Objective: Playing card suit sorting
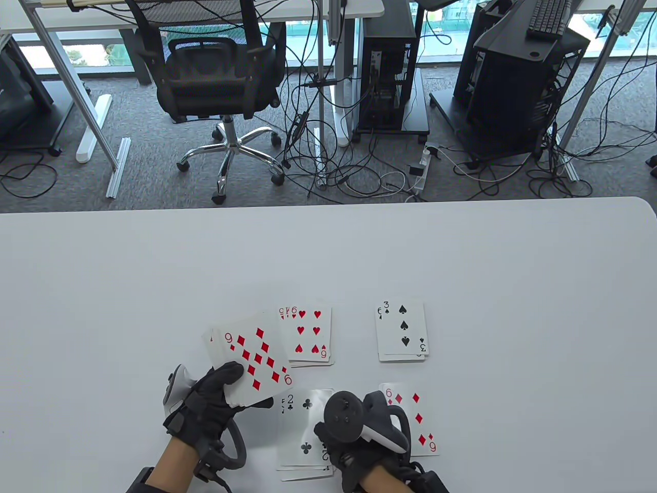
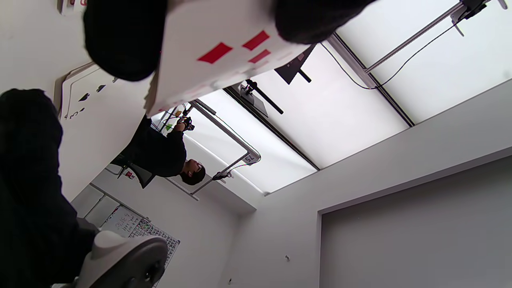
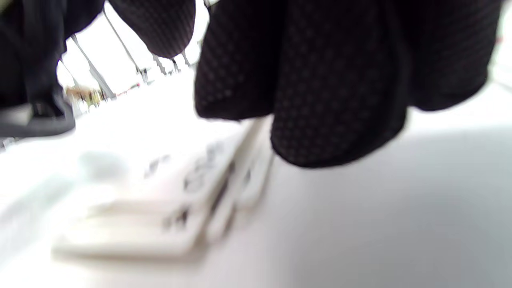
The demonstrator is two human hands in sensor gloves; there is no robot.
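Note:
My left hand (image 1: 215, 395) grips a fanned stack of cards (image 1: 254, 359) just above the table, a nine of diamonds face up on top. In the left wrist view the held stack (image 2: 224, 60) sits between my thumb and fingers (image 2: 124, 40). My right hand (image 1: 349, 457) is low over the clubs pile (image 1: 303, 426), which has a two of clubs on top. Its fingertips (image 3: 320, 100) touch the right edge of that pile (image 3: 160, 216) and pinch no card. The hearts pile (image 1: 308, 334), spades pile (image 1: 403, 331) and diamonds pile (image 1: 418, 418) lie face up.
The white table (image 1: 328, 257) ends at a far edge beyond the piles. Past it are an office chair (image 1: 220, 77), cables and computer towers on the floor. The left wrist view also shows the spades pile (image 2: 88, 100) and a person at another desk.

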